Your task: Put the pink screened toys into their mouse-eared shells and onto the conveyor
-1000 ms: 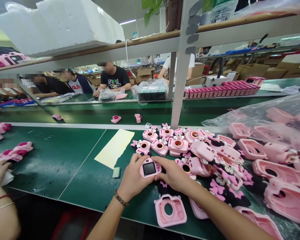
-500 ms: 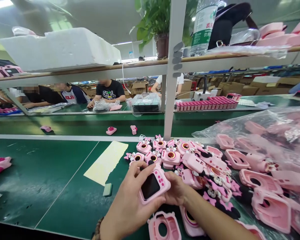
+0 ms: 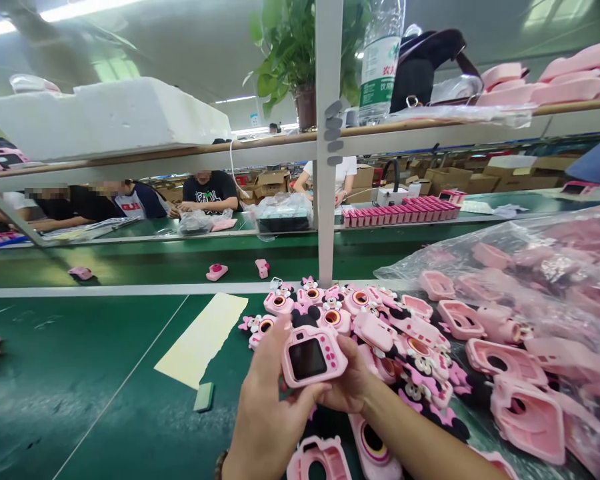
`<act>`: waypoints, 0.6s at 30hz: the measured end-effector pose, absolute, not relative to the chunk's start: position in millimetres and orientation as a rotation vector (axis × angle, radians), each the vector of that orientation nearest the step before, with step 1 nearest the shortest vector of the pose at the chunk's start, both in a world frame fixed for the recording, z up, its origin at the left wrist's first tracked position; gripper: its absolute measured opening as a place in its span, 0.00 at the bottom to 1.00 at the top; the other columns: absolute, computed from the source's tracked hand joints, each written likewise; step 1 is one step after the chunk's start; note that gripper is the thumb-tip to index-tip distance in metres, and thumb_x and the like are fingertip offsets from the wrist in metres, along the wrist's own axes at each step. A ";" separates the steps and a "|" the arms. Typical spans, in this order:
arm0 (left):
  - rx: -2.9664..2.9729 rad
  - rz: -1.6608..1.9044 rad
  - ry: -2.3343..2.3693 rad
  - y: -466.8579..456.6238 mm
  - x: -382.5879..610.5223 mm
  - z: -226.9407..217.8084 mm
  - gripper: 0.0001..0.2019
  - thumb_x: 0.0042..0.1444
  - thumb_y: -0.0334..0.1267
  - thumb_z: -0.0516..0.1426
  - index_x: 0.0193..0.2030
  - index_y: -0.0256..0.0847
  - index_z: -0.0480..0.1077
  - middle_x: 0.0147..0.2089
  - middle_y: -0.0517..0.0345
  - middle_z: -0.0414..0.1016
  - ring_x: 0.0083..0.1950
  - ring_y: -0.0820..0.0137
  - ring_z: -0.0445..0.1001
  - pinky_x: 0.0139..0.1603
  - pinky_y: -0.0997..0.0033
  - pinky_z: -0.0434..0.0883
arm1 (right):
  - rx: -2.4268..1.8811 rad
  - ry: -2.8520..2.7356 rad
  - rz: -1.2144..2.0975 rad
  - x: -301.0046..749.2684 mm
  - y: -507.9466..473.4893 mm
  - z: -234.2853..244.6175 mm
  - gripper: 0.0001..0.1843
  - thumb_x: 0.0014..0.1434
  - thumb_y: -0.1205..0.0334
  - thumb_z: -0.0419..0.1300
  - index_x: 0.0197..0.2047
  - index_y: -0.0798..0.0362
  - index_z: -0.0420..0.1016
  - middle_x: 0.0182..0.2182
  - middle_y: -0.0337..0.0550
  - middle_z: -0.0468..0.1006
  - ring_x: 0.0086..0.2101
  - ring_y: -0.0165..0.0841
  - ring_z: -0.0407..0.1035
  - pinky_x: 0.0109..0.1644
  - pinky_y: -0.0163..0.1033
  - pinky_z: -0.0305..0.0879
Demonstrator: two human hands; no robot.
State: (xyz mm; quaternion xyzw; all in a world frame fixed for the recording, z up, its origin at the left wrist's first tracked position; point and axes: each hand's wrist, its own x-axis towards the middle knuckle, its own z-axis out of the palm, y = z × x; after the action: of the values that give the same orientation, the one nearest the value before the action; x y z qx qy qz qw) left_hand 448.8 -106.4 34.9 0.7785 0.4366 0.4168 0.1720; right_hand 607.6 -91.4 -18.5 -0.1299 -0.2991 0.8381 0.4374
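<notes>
Both hands hold one pink toy camera (image 3: 311, 357) above the green table (image 3: 80, 373), its dark screen facing me. My left hand (image 3: 270, 407) wraps its left side and underside with thumb and fingers closed on it. My right hand (image 3: 347, 380) grips its right edge. Just behind lies a heap of pink toy cameras (image 3: 370, 320) with mouse-ear covers. Below my hands lie an empty pink silicone case (image 3: 317, 460) and another camera (image 3: 373, 447) lying lens up.
A clear bag of pink cases (image 3: 530, 280) fills the right. A yellow paper sheet (image 3: 203, 337) and a small green eraser-like block (image 3: 203, 397) lie at left. A white shelf post (image 3: 327, 147) rises ahead. People sit at the far bench (image 3: 205, 193). Loose cameras (image 3: 216, 271) lie on the conveyor.
The camera has been lifted off the table and tilted upright, screen toward me. The view has tipped upward, showing more of the upper shelf.
</notes>
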 end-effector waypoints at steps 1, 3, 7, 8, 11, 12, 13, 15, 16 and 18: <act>2.111 1.199 1.281 -106.1 450.5 34.8 0.44 0.51 0.41 0.66 0.71 0.61 0.48 0.66 0.53 0.67 0.65 0.51 0.69 0.60 0.44 0.74 | -0.334 -0.782 2.088 609.1 -91.7 -16.0 0.43 0.41 0.27 0.62 0.49 0.53 0.74 0.44 0.52 0.80 0.44 0.44 0.75 0.51 0.44 0.67; 1.969 1.173 1.311 -105.4 453.8 34.9 0.44 0.47 0.41 0.67 0.69 0.57 0.53 0.66 0.51 0.67 0.66 0.49 0.67 0.62 0.43 0.73 | -0.365 -0.832 2.072 611.0 -91.8 -12.5 0.49 0.38 0.23 0.59 0.52 0.53 0.73 0.46 0.54 0.79 0.45 0.46 0.75 0.54 0.47 0.65; 1.713 1.241 1.226 -105.8 460.5 29.2 0.35 0.42 0.40 0.70 0.58 0.52 0.64 0.67 0.52 0.65 0.69 0.50 0.64 0.65 0.45 0.71 | -0.420 -0.851 2.008 610.6 -91.6 -13.3 0.53 0.35 0.18 0.55 0.53 0.51 0.72 0.45 0.53 0.79 0.44 0.47 0.75 0.55 0.49 0.64; 1.635 1.302 1.186 -106.2 462.3 26.2 0.36 0.40 0.40 0.71 0.56 0.51 0.63 0.66 0.51 0.67 0.69 0.51 0.64 0.64 0.46 0.72 | -0.427 -0.854 2.002 609.8 -91.9 -14.5 0.54 0.34 0.16 0.53 0.52 0.51 0.72 0.44 0.54 0.79 0.45 0.49 0.74 0.54 0.50 0.65; 1.523 1.446 1.077 -106.8 467.3 17.4 0.36 0.37 0.43 0.73 0.51 0.50 0.60 0.57 0.52 0.73 0.67 0.53 0.68 0.63 0.45 0.73 | -0.461 -0.859 1.983 606.2 -93.2 -16.2 0.57 0.33 0.14 0.50 0.51 0.51 0.72 0.44 0.55 0.79 0.47 0.52 0.73 0.51 0.52 0.67; 1.525 1.455 1.059 -106.5 468.4 15.5 0.35 0.37 0.44 0.73 0.50 0.50 0.60 0.57 0.52 0.74 0.66 0.53 0.69 0.64 0.45 0.73 | -0.468 -0.855 1.974 605.3 -93.7 -15.2 0.56 0.33 0.14 0.51 0.51 0.51 0.72 0.43 0.55 0.79 0.47 0.52 0.73 0.50 0.52 0.68; 1.535 1.442 1.049 -106.0 469.0 14.5 0.33 0.39 0.46 0.73 0.49 0.49 0.61 0.58 0.51 0.73 0.66 0.53 0.69 0.63 0.44 0.73 | -0.465 -0.849 1.968 605.1 -94.0 -13.1 0.55 0.34 0.15 0.52 0.52 0.51 0.72 0.43 0.55 0.79 0.47 0.52 0.73 0.50 0.52 0.68; 1.553 1.385 1.051 -105.2 468.6 14.8 0.32 0.45 0.48 0.70 0.53 0.50 0.61 0.62 0.50 0.70 0.67 0.53 0.67 0.62 0.44 0.74 | -0.436 -0.850 1.947 608.5 -94.0 -5.0 0.50 0.39 0.19 0.56 0.53 0.50 0.72 0.43 0.54 0.79 0.46 0.50 0.74 0.50 0.51 0.68; 1.569 1.361 1.064 -105.1 467.5 15.8 0.32 0.47 0.49 0.69 0.57 0.51 0.60 0.65 0.49 0.67 0.68 0.53 0.65 0.63 0.43 0.73 | -0.421 -0.868 1.932 612.7 -93.6 1.1 0.47 0.42 0.23 0.58 0.53 0.51 0.73 0.43 0.54 0.79 0.45 0.49 0.74 0.50 0.51 0.68; 1.620 1.363 1.097 -105.4 463.9 18.1 0.37 0.50 0.49 0.67 0.63 0.56 0.56 0.70 0.53 0.60 0.72 0.53 0.59 0.68 0.39 0.67 | -0.412 -0.916 1.871 626.6 -92.3 16.8 0.40 0.46 0.31 0.63 0.53 0.52 0.74 0.43 0.53 0.79 0.44 0.48 0.75 0.49 0.50 0.69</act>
State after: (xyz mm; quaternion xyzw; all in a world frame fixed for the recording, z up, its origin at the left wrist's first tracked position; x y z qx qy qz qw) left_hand 463.9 -105.4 18.1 0.6313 0.4275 0.5310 0.3698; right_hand 626.6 -92.3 16.8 -0.1695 -0.3767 0.7694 0.4872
